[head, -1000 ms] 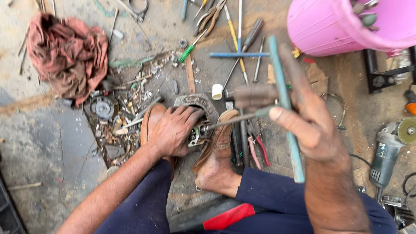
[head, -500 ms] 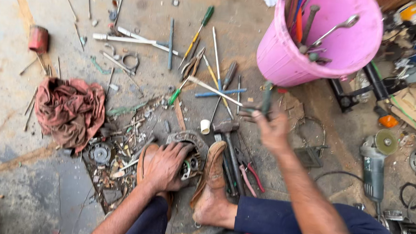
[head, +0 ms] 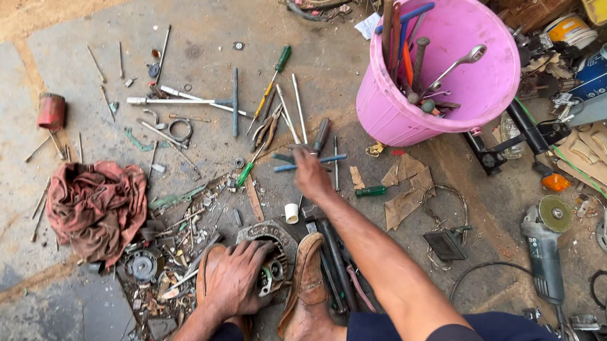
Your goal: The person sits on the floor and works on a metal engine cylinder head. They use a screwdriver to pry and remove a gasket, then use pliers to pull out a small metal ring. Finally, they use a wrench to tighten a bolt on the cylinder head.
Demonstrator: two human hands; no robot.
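Lying crumpled at far left on the concrete floor [head: 12,176]: a reddish rag [head: 94,208]. Pressing down with spread fingers, the left hand [head: 239,281] on a round, greasy grey metal housing [head: 272,248] wedged between two sandalled feet. Reaching out among scattered tools, the right hand [head: 311,174], fingers closing around a blue-handled T-wrench [head: 311,162]. Standing at upper right, a pink bucket [head: 446,95] of spanners.

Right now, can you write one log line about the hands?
left hand: pressed on round metal part | right hand: reaching blue-handled tool | pink bucket: upright
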